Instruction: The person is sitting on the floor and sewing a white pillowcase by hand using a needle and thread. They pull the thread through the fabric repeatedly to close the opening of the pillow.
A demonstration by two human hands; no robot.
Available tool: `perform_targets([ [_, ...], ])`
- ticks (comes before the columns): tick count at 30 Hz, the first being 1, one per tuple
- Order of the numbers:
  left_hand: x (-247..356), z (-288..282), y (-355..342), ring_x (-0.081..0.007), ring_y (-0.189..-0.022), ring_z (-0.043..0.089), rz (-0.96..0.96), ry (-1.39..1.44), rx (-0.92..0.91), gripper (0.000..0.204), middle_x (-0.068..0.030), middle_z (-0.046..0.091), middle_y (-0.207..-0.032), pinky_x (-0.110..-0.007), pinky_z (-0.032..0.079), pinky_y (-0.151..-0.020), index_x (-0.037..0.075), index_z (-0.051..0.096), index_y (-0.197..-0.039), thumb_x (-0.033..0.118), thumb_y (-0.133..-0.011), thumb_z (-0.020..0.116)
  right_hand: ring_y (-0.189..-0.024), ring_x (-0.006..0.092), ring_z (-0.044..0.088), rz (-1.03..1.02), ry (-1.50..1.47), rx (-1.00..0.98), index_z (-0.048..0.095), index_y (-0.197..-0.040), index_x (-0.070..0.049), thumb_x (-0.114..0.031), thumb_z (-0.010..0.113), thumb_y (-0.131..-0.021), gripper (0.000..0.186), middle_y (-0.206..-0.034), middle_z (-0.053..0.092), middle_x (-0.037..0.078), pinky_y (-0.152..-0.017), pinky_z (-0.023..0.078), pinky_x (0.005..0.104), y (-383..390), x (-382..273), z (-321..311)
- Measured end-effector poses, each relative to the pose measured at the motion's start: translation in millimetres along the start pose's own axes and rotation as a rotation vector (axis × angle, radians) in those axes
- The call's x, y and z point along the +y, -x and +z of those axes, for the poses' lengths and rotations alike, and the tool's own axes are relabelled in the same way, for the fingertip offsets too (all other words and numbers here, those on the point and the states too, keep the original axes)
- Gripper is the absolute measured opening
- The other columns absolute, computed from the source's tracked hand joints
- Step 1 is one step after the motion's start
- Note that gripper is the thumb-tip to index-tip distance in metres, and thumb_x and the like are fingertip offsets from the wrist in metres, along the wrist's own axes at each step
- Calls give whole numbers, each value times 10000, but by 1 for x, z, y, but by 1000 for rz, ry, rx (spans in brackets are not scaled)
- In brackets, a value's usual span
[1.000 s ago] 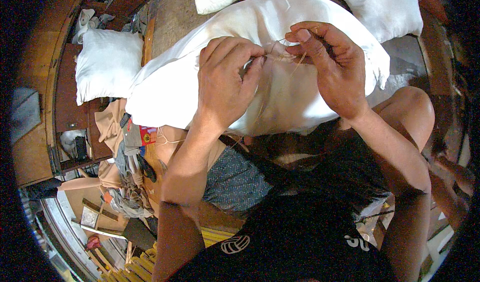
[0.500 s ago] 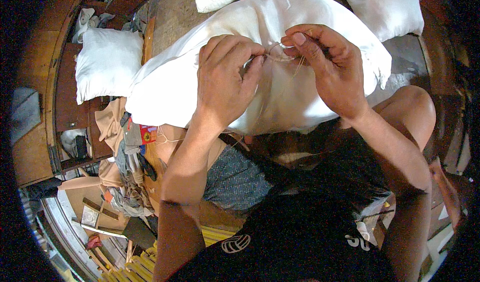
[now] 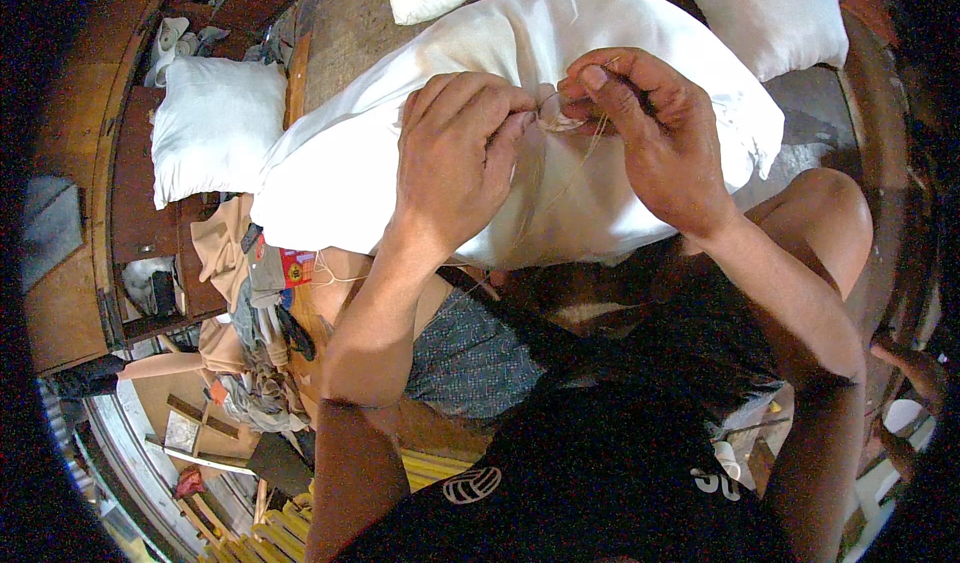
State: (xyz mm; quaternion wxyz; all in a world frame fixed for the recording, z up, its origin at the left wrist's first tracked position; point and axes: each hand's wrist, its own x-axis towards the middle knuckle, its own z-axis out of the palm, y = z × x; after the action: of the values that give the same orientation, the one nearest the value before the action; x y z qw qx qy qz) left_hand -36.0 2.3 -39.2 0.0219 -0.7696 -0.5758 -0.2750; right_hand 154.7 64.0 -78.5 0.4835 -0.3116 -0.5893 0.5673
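here both bare forearms reach up and forward, elbows bent, wrists angled inward. the left hand (image 3: pixel 455 163) shows its back, knuckles arched, thumb and forefinger drawn together in a close pinch. opposite, just apart, the right hand (image 3: pixel 660 128) turns partly palm-up, thumb pressed toward a bent forefinger, the other fingers loosely curled.

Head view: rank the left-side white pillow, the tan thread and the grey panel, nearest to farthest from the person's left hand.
From the left hand:
1. Tan thread, just right.
2. White pillow, to the left.
3. Grey panel, far left.
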Motion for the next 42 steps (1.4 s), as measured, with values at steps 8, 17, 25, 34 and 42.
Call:
perform_targets([
  [8, 1, -2, -2, -336, -973, 670, -49, 44, -56, 89, -129, 712, -993, -404, 518, -889, 55, 722, -966, 84, -898, 673, -769, 108, 662, 27, -12, -49, 709, -1039, 23, -204, 606, -1042, 249, -841, 726, 52, -716, 547, 276, 1, -4, 1],
  [17, 2, -2, -5, -330, -912, 647, -104, 180, -21, 72, -85, 692, -893, -456, 478, -850, 65, 710, -924, 106, -864, 711, -913, 119, 682, 241, -74, -238, 701, -1133, 4, -250, 627, -1048, 278, -979, 742, 54, -859, 535, 276, -9, -9, -9],
  [25, 0, 4, 0, -277, -1038, 626, 161, -13, 91, 104, -45, 680, -1012, -418, 460, -925, 108, 719, -903, 105, -813, 772, -932, 120, 682, 484, -288, -135, 727, -1116, -63, -289, 662, -1022, 253, -993, 743, 38, -820, 518, 272, -14, -9, -22],
  [34, 6, -1, 1, -314, -1099, 626, 147, -152, 97, 146, -84, 687, -1060, -440, 466, -968, 78, 722, -938, 83, -801, 773, -1027, 237, 711, -12, 325, -259, 655, -1260, -20, -54, 639, -944, 318, -1076, 742, 136, -894, 546, 340, -11, -16, -35],
  [42, 14, -64, 37, -366, -1213, 579, 83, -343, -49, 168, -138, 647, -1166, -516, 420, -1080, 32, 676, -955, 58, -798, 728, -974, 419, 671, -359, 729, -291, 631, -1219, -20, 17, 599, -889, 334, -995, 703, 206, -887, 528, 493, -8, -18, -39],
])
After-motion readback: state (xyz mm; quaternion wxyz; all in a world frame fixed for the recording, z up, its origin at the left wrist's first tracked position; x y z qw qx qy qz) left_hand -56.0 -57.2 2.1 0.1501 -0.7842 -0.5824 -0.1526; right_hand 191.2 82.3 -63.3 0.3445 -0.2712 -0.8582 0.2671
